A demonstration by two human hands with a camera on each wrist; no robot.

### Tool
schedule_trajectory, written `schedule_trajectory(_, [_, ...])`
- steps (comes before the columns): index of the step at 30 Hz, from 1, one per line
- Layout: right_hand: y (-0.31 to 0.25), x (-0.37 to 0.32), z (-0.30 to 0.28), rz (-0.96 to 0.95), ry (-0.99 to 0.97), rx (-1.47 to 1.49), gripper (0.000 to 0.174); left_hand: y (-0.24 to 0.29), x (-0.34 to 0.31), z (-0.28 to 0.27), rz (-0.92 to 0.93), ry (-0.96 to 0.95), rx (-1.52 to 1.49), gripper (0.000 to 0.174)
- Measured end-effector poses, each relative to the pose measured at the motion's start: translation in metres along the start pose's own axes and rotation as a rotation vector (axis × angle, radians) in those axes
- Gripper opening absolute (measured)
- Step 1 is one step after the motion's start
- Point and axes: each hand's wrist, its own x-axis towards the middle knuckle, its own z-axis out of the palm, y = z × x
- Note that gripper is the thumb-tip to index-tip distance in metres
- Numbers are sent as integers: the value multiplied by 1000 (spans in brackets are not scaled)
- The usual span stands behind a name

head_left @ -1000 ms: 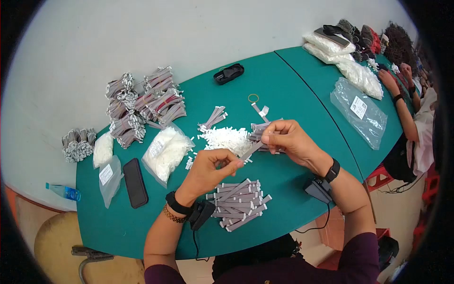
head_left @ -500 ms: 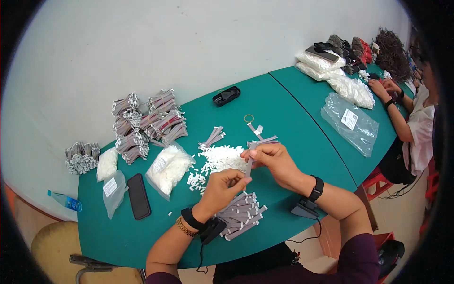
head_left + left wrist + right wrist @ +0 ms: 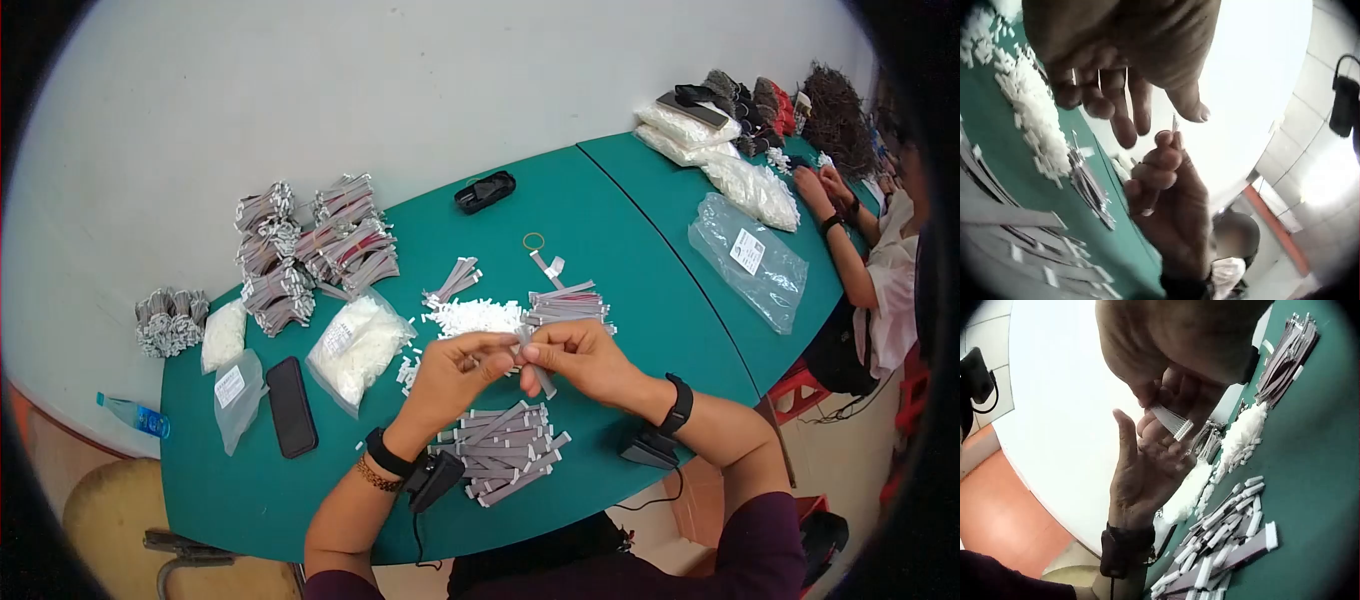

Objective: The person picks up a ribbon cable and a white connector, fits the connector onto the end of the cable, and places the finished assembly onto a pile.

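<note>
Both hands are together, just above the tabletop point(image 3: 620, 230). My right hand point(image 3: 585, 362) pinches a grey ribbon cable point(image 3: 1169, 419) close to its white connector end, and its tail slants down over the stack of grey cables point(image 3: 505, 450). My left hand point(image 3: 450, 375) meets it at the fingertips; whether it grips the cable, I can't tell. A heap of white connectors point(image 3: 475, 315) lies just beyond.

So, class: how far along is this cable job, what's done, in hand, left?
Likely done: the near pile of cables with white ends. In hand: one cable, pinched by the right hand, the left hand at its tip. Likely left: the far stack of cables and the heap of white connectors.
</note>
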Motion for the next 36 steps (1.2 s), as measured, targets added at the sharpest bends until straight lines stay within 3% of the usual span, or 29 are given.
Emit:
schedule_trajectory(11, [6,-4,6,27,22,-55,22,-1,-6,13,19,123,-141,16])
schedule_trajectory(26, [9,-6,5,20,25,-152,21,-10,-5,14,32,168,-134,10])
schedule_trajectory(29, [9,-6,7,19,49,-147,21,-15,-5,13,48,209,-7,8])
schedule_trajectory(36, [12,-4,9,11,98,-79,18,-13,-7,19,50,205,-133,8])
